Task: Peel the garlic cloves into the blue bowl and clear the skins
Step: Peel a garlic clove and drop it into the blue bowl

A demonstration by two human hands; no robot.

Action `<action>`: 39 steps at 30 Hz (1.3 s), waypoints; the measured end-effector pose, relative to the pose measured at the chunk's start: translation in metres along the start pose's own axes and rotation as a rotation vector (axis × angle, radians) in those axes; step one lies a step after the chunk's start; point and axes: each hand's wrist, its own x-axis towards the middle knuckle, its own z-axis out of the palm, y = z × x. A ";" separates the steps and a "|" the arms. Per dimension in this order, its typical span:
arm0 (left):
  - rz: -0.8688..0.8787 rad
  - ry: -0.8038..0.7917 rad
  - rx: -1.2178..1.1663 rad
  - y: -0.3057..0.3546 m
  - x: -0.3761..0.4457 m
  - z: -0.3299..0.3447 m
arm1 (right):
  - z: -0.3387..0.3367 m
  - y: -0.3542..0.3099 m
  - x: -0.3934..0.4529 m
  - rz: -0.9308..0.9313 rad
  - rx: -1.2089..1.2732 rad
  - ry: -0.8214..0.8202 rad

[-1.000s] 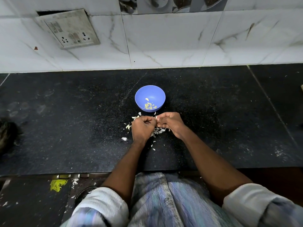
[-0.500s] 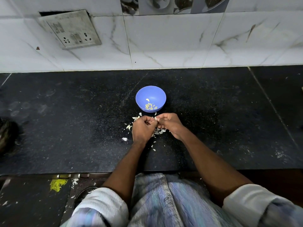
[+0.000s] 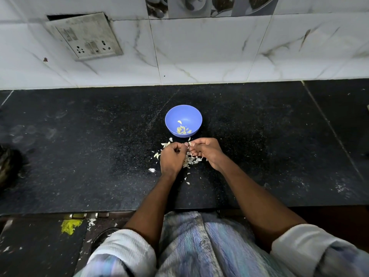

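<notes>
A blue bowl [image 3: 171, 116] stands on the black counter with several peeled garlic cloves [image 3: 182, 129] at its bottom. Just in front of it my left hand [image 3: 171, 158] and my right hand [image 3: 207, 150] meet, fingertips pinched together on a small garlic clove [image 3: 189, 144] that is mostly hidden between them. White garlic skins [image 3: 190, 160] lie scattered on the counter under and around both hands.
The black stone counter [image 3: 79, 156] ends at a white tiled wall with a socket plate [image 3: 85, 37] at the upper left. A dark object [image 3: 8, 166] sits at the far left edge. Skin scraps and a yellow stain [image 3: 69, 225] lie on the floor below.
Both hands stay pinched together in front of the bowl; fingers shift only slightly. The view has drifted a little.
</notes>
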 end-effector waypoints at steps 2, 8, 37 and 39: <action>-0.021 0.005 0.026 0.002 0.000 -0.001 | 0.000 0.001 0.000 -0.001 -0.024 0.001; -0.036 0.042 0.054 0.006 -0.002 -0.006 | 0.006 0.000 -0.001 -0.037 -0.071 0.017; -0.038 0.017 0.005 0.003 0.006 0.006 | 0.012 0.001 0.006 -0.035 -0.205 0.097; -0.047 0.016 -0.007 0.003 0.006 0.007 | 0.013 0.000 0.005 -0.038 -0.201 0.098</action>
